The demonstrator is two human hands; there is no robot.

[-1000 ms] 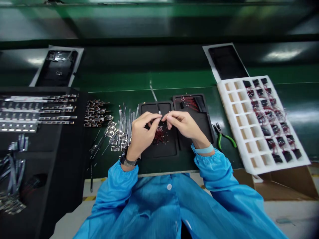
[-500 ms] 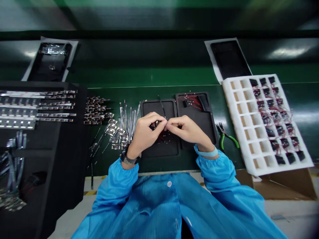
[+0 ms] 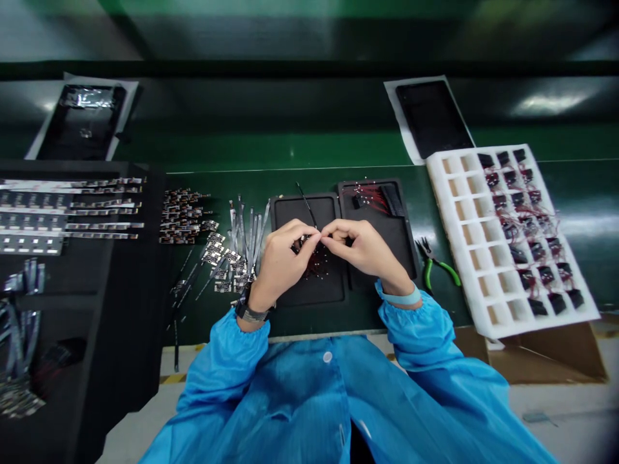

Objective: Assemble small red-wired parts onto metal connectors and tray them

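Over the left black tray (image 3: pixel 309 298), my left hand (image 3: pixel 285 254) pinches a thin dark flex cable (image 3: pixel 305 201), whose free end sticks up and away from me. My right hand (image 3: pixel 355 248) is closed in a pinch too, its fingertips meeting the left ones. Whatever lies between the right fingertips is too small to make out. Beneath the hands, a bunch of red and black wires with pale tips (image 3: pixel 316 265) lies in the tray, partly covered by my fingers.
A second black tray (image 3: pixel 382 258) holds red-wired black parts (image 3: pixel 393 200). Green-handled pliers (image 3: pixel 440 265) lie beside it. A white foam tray (image 3: pixel 478 238) at right carries several black wired parts. Flex cables with small boards (image 3: pixel 235 264) and stacked boards (image 3: pixel 184 216) sit at left.
My right fingers have shifted slightly and closed up against the left ones. The flex cable now leans more to the left. The whole view has moved a little.
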